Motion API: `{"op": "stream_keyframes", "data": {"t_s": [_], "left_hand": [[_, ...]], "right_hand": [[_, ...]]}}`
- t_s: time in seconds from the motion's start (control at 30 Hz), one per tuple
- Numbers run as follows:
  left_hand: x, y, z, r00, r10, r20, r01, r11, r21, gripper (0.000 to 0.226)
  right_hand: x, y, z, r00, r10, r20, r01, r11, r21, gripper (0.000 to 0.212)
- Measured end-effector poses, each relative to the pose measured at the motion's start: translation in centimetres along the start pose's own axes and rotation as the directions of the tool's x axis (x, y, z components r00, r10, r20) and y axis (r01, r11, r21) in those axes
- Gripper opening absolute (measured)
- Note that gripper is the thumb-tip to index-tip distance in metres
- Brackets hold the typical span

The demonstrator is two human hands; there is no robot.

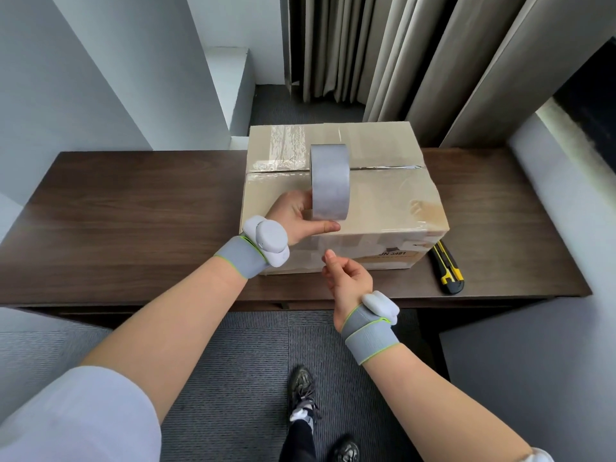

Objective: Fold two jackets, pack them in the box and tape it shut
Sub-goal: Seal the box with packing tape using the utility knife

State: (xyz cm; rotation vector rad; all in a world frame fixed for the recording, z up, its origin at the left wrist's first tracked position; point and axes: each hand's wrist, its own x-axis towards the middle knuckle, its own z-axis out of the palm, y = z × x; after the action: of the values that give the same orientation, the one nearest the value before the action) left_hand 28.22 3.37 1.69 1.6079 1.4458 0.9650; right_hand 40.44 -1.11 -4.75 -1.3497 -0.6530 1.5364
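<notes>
Desk point(133, 211) of dark wood runs wide to the left of the left fingers. Closed cardboard box point(383, 195) sits beyond both hands, its near edge just past the right fingertips. Left hand point(293, 216) grips the grey tape roll point(330, 181) upright over the box top, thumb underneath. Right hand point(346, 278) hovers below the roll, fingers curled, thumb pressed to forefinger; whether tape lies between them cannot be told. Utility knife point(448, 265) lies right of them, near the desk's front edge.
</notes>
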Motion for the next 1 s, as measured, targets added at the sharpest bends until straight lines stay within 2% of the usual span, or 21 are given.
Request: {"op": "stream_keyframes", "data": {"t_s": [0.17,0.3,0.33,0.4,0.43,0.47,0.5,0.57,0.63,0.67,0.7,0.8,0.87,0.93,1.0], "left_hand": [[-0.2,-0.2,0.1,1.000,-0.004,-0.017,0.004,0.999,-0.033,0.037],[-0.2,0.1,0.2,0.999,-0.029,-0.028,0.028,0.999,-0.036,0.037],[-0.2,0.2,0.2,0.999,-0.042,-0.027,0.041,0.999,-0.033,0.036],[-0.1,0.3,0.1,0.998,-0.065,-0.020,0.065,0.997,-0.029,0.034],[0.0,0.4,0.1,0.997,-0.077,-0.014,0.076,0.997,-0.020,0.033],[0.0,0.6,0.1,0.996,-0.090,-0.010,0.089,0.996,-0.008,0.034],[0.0,0.7,0.0,0.995,-0.104,-0.007,0.104,0.995,-0.001,0.035],[-0.1,0.9,-0.1,0.991,-0.130,0.000,0.130,0.991,-0.009,0.039],[-0.1,1.2,-0.2,0.989,-0.150,0.013,0.150,0.987,-0.056,0.041],[0.0,1.1,-0.3,0.986,-0.163,0.017,0.164,0.982,-0.095,0.041],[0.0,1.3,-0.4,0.983,-0.184,0.023,0.185,0.972,-0.145,0.037],[0.2,1.3,-0.5,0.974,-0.225,-0.006,0.217,0.947,-0.238,0.026],[0.0,1.4,-0.4,0.971,-0.239,-0.013,0.227,0.937,-0.267,0.027],[0.2,1.5,-0.5,0.969,-0.247,-0.001,0.234,0.920,-0.315,0.037],[0.6,1.3,-0.8,0.950,-0.308,-0.048,0.267,0.884,-0.384,0.065]], "right_hand": [[0.8,-0.1,0.4,1.000,-0.013,-0.026,0.011,0.998,-0.062,0.027],[1.3,-1.0,0.2,1.000,0.015,-0.025,-0.021,0.957,-0.289,0.021],[1.3,-1.2,0.0,0.998,0.042,-0.036,-0.052,0.933,-0.356,0.027],[1.4,-1.4,-0.5,0.984,0.150,-0.094,-0.177,0.863,-0.473,0.054],[1.3,-1.3,-0.8,0.968,0.224,-0.114,-0.250,0.839,-0.483,0.060],[1.2,-1.1,-1.0,0.957,0.275,-0.089,-0.283,0.827,-0.485,0.056],[1.0,-0.9,-0.9,0.957,0.289,-0.023,-0.257,0.810,-0.526,0.048],[0.8,-0.3,-0.5,0.966,0.182,0.183,0.005,0.697,-0.717,0.034],[1.0,-1.6,0.4,0.910,0.095,0.404,0.271,0.600,-0.753,0.017],[1.3,-2.5,1.0,0.877,0.073,0.474,0.357,0.560,-0.747,0.010],[2.2,-3.2,1.3,0.853,0.065,0.518,0.417,0.514,-0.750,0.011],[4.2,-4.2,1.5,0.821,0.207,0.533,0.494,0.213,-0.843,0.025],[4.3,-3.5,0.5,0.866,0.263,0.426,0.437,0.018,-0.899,0.030],[3.7,-3.6,0.0,0.875,0.282,0.393,0.421,-0.040,-0.906,0.033],[3.0,-4.7,0.6,0.831,0.263,0.489,0.502,0.020,-0.864,0.032]]}}
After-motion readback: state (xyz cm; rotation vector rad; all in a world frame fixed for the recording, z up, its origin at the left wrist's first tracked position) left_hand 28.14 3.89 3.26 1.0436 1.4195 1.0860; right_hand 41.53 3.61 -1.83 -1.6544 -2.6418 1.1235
